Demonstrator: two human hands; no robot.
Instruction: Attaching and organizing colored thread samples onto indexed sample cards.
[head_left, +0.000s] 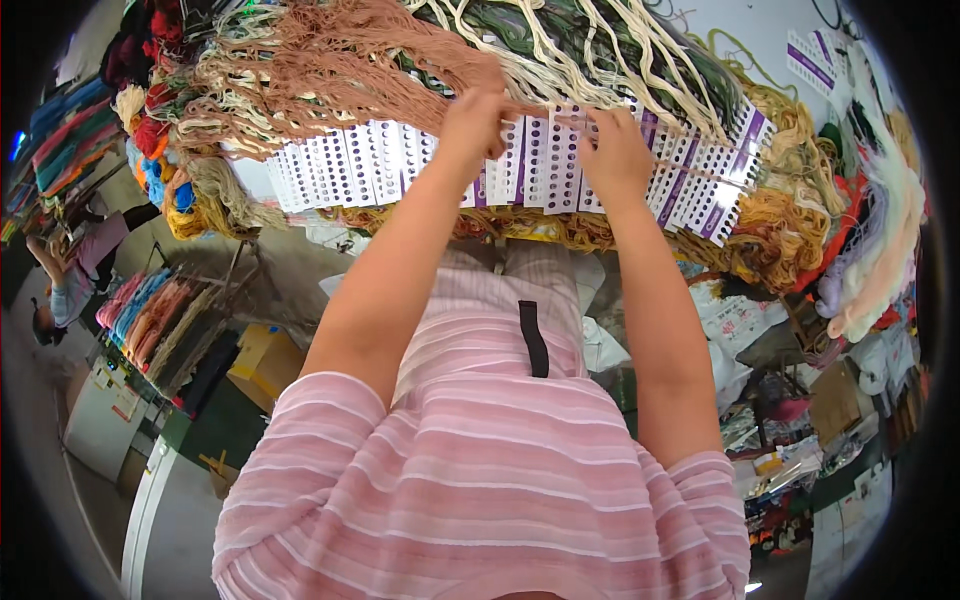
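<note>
A row of overlapping white cards (350, 165) with punched holes and purple bands lies along the table's near edge. A large bundle of reddish-brown thread (340, 60) spreads over the table beyond the cards, on the left. My left hand (476, 122) is closed on the end of this bundle, above the middle of the row. A thin brown strand runs from it across to my right hand (614, 155), whose fingers are pinched on it over the cards. Cream thread (520, 85) and dark green thread (690, 75) stretch across the far side.
Ochre skeins (795, 200) heap at the row's right end, with pale skeins (875, 250) hanging farther right. Red and blue skeins (175, 180) lie at the left. A rack of coloured skeins (165, 325) and a cardboard box (265, 365) stand at lower left. Another person (70, 275) is at far left.
</note>
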